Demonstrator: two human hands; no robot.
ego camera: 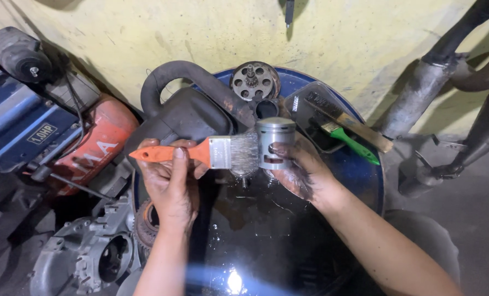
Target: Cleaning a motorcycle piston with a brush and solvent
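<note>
My left hand [170, 175] grips the orange handle of a flat paintbrush [209, 152], whose grey bristles press against a metal engine piston [274, 140]. My right hand [299, 170], smeared with black grease, holds that piston upright from its right side. Both hands hover over a wet, dark drum top [255, 230] with a blue rim.
A black plastic jug [187, 107] and a round metal gear part [254, 81] lie behind the hands. A dark tray [316, 118] holds a wooden brush and a green-handled brush [354, 143]. Engine parts [85, 257] lie at left, exhaust pipes [447, 93] at right.
</note>
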